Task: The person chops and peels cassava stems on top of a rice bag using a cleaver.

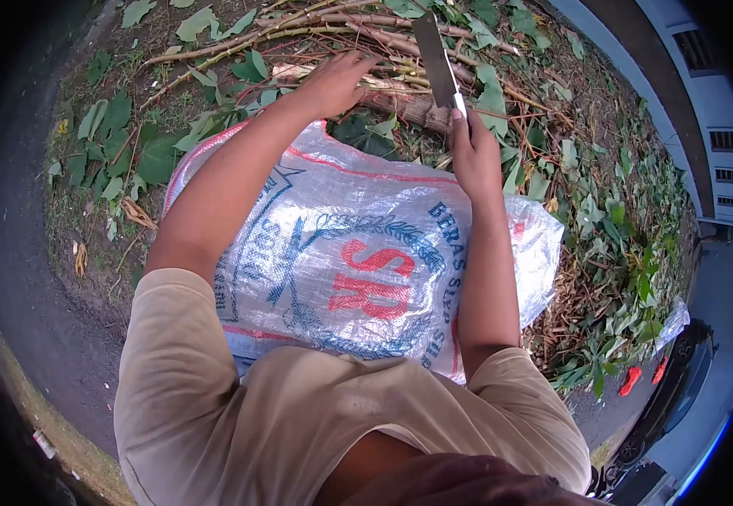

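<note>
My right hand (476, 156) is wrapped round the handle of a machete (436, 63), its broad blade pointing up and away over the branches. A thick piece of cut log (409, 108) lies just left of the handle. My left hand (337, 84) rests over the pile of cut branches (383, 80), fingers stretched out and thumb apart. Whether its fingertips press on a stick cannot be made out. Across my lap spreads a white woven rice sack (366, 236) with red and blue print.
Long leafy branches (333, 21) lie at the far side. Green leaves (160, 160) cover the ground to the left, and leaf and wood litter (594, 295) to the right. Beyond are a paved road (12, 253), a parked car (679, 388), red shoes (630, 381) and a building (712, 101).
</note>
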Demonstrator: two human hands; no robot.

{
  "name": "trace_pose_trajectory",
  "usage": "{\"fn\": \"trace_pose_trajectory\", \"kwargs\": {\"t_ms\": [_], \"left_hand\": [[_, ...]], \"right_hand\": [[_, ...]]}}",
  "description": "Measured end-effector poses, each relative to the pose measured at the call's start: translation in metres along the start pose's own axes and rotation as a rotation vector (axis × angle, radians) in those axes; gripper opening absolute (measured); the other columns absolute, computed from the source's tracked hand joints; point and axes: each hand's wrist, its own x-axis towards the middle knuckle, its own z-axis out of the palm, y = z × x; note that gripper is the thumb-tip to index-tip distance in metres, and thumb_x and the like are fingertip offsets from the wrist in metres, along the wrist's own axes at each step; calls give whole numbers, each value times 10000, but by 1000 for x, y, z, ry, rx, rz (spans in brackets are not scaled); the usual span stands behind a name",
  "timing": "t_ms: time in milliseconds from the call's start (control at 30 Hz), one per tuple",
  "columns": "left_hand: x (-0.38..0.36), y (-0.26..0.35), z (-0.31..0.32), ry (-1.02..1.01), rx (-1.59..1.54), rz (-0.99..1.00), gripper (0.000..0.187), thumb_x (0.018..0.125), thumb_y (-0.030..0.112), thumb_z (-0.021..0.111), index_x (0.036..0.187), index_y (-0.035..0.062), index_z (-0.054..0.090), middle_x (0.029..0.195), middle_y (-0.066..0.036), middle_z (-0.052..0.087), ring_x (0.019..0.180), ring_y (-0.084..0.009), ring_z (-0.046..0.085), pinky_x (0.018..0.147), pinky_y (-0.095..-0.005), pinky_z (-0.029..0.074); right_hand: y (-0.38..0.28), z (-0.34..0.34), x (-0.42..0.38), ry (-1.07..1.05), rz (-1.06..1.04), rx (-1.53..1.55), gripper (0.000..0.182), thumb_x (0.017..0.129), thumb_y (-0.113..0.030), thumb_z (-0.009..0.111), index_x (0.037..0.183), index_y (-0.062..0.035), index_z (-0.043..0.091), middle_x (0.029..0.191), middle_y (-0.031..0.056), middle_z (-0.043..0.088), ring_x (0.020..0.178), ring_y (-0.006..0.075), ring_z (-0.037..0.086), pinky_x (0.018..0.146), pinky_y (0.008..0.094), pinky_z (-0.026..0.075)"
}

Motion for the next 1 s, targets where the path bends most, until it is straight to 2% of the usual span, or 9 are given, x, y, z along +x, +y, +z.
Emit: {"fn": "trace_pose_trajectory", "kwargs": {"t_ms": [67,133,233,433,533,700,800,900,1000], "left_hand": [[-5,-2,-3,55,91,-45,536,1004,253,658,1504,103,533,1479,-199,580,1377,-383,544,1161,-485,439],[-10,-11,-22,-231,272,-229,596,966,333,695,1489,79,559,1486,-204,589,1363,-376,569,1153,-473,449],[-5,-43,-36,-632,189,-328,501,947,361,711,1363,84,682,1348,-210,688,1235,-382,659,1071,-458,512],[-8,-57,-58,-482,-6,-216,249,990,260,671,1133,101,798,1052,-201,765,1014,-366,731,917,-475,563],[-10,-61,-50,-306,55,-136,241,1000,238,666,1158,101,786,1058,-192,761,1024,-383,721,913,-489,558],[-8,-65,-32,-340,104,-76,244,993,229,672,1186,134,785,1082,-189,761,1041,-401,708,928,-494,553],[-5,-59,-35,-412,115,-101,244,990,215,673,1196,149,785,1085,-188,761,1037,-395,709,920,-491,556],[-7,-64,-33,-342,92,-50,240,995,204,665,1197,148,784,1063,-189,763,1020,-391,713,911,-493,558],[-6,-63,-28,-344,118,-61,246,1006,217,657,1205,140,778,1109,-174,755,1063,-381,701,938,-492,550]], "right_hand": [[31,25,2,-84,-16,-169,472,1106,-402,492,1199,31,655,847,277,703,841,469,692,789,547,517],[26,32,-3,-247,34,-410,513,1099,-440,457,1149,41,630,999,369,700,1030,560,658,936,632,491],[39,39,0,-219,24,-299,515,1092,-446,476,1157,42,628,998,362,704,1020,555,662,931,621,498],[32,32,4,-49,-41,-251,464,1080,-405,532,1071,43,653,934,351,704,944,544,679,843,606,513],[11,20,0,73,-59,-69,376,1104,-335,525,1056,29,606,791,292,681,772,520,674,681,590,480],[5,28,-3,122,-52,-47,379,1109,-348,498,1123,21,583,806,285,696,789,524,678,698,604,489],[34,44,4,-180,-43,-379,403,1081,-367,528,1150,18,625,971,327,719,940,541,685,833,603,514],[26,30,0,-124,13,-242,417,1072,-384,546,1120,18,650,975,324,717,954,536,682,849,599,511],[8,21,-4,-32,-29,-65,404,1083,-375,547,1072,17,645,847,259,710,795,484,685,737,538,511]]}}
